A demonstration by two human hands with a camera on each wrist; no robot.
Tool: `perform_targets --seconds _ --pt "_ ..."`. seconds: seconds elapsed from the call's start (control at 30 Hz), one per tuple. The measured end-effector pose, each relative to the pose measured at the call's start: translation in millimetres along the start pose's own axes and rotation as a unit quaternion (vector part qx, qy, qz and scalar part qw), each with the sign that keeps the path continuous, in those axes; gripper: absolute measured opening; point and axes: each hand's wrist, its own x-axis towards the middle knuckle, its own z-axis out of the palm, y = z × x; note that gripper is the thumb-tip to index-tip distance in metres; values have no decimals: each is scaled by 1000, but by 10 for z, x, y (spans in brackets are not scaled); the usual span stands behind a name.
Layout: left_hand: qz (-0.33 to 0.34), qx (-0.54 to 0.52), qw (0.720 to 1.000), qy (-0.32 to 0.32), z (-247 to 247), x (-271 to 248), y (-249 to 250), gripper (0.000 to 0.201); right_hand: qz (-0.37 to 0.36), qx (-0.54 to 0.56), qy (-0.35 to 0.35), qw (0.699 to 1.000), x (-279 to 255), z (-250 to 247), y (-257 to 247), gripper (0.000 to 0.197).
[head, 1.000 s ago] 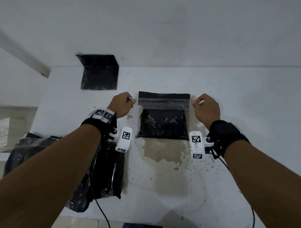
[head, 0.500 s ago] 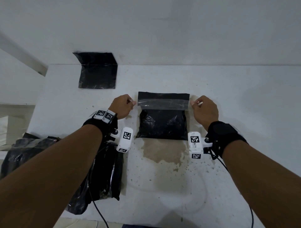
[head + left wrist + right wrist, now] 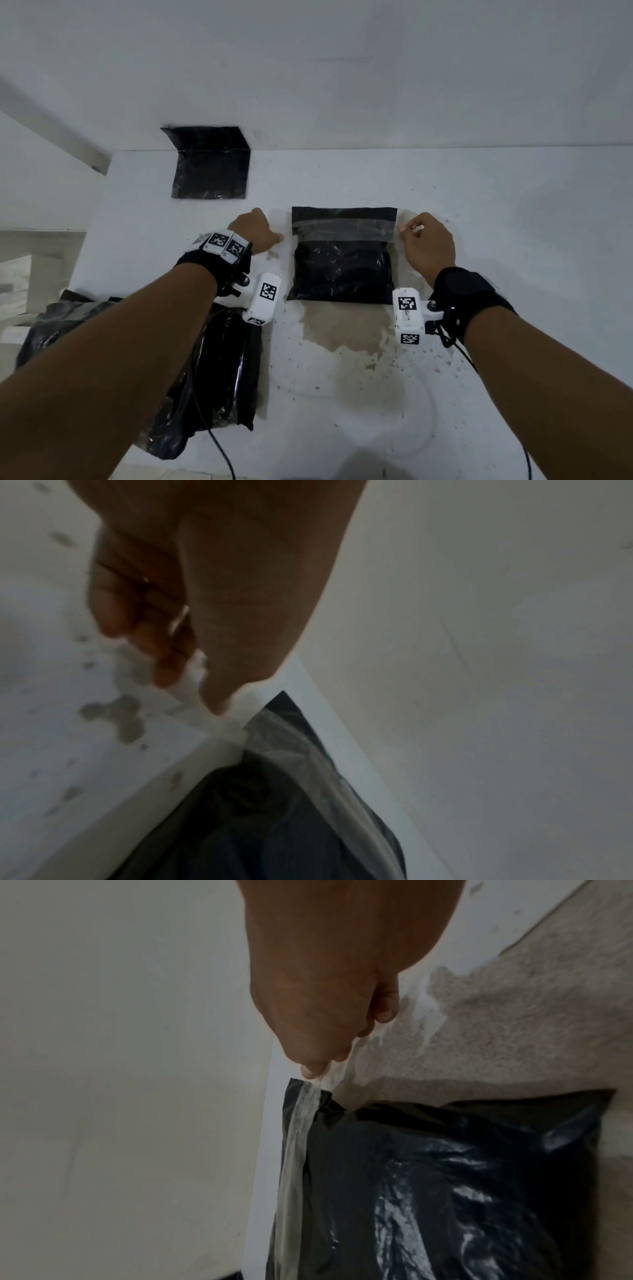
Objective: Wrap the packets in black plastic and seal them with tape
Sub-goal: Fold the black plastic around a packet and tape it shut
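Observation:
A packet wrapped in black plastic (image 3: 342, 270) lies flat on the white table (image 3: 513, 240), between my two hands. A strip of clear tape (image 3: 342, 231) runs across its folded upper part, from side to side. My left hand (image 3: 279, 237) pinches the tape's left end just off the packet's edge. In the left wrist view the thumb and fingers of the left hand (image 3: 202, 685) close on the tape (image 3: 308, 750). My right hand (image 3: 402, 229) pinches the right end. The right wrist view shows that right hand (image 3: 325, 1069) holding the tape (image 3: 294, 1150) at the packet's (image 3: 445, 1191) corner.
A black plastic sheet (image 3: 210, 168) lies at the back left, bent up against the wall. A heap of black plastic (image 3: 219, 370) sits under my left forearm at the table's front left. A brown worn patch (image 3: 342, 329) marks the table in front of the packet.
Both hands have kept their pinch on the tape ends and brought the taut strip down against the packet's folded top. The packet has not moved.

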Motion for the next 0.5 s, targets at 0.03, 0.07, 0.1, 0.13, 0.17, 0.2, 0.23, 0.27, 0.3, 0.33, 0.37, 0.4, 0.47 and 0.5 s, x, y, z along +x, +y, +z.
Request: perform_targets --seconds 0.03,0.07,0.1,0.13,0.17,0.2,0.23,0.27,0.3,0.33,0.37,0.4,0.47,0.5 --pt "-17 33 999 32 -76 -5 26 47 1 3 2 1000 2 -6 4 14" --pt "-20 51 995 79 -156 -23 76 43 2 6 3 1000 5 -10 9 14" --pt "-1 54 990 134 -227 -43 146 38 4 11 3 1000 6 -10 10 13" --pt "43 39 982 181 -286 -64 238 33 5 14 3 1000 7 -6 12 13" --pt "103 12 973 206 -334 -93 354 30 6 16 2 1000 2 -1 15 13" --pt "159 -16 966 202 -359 -111 483 30 7 18 0 1000 -3 6 20 13" --pt "206 -31 963 172 -366 -124 624 35 6 19 -1 1000 -12 12 24 13" --pt "235 -23 963 127 -341 -114 755 43 5 20 -1 1000 -25 17 24 13" --pt "246 2 966 77 -297 -85 882 52 4 20 -2 1000 -38 16 20 13" --pt "246 33 968 35 -242 -48 991 61 2 20 -4 1000 -48 13 17 13" --pt "242 56 969 3 -183 -8 1079 68 2 21 -5 1000 -56 10 15 13" --pt "236 70 969 -19 -123 41 1136 71 2 23 -5 1000 -58 5 15 13" --pt "224 81 970 -45 -25 126 1183 70 1 27 -3 1000 -52 -4 27 13" --pt "222 87 970 -49 5 159 1192 68 1 31 -2 1000 -47 -13 36 13"
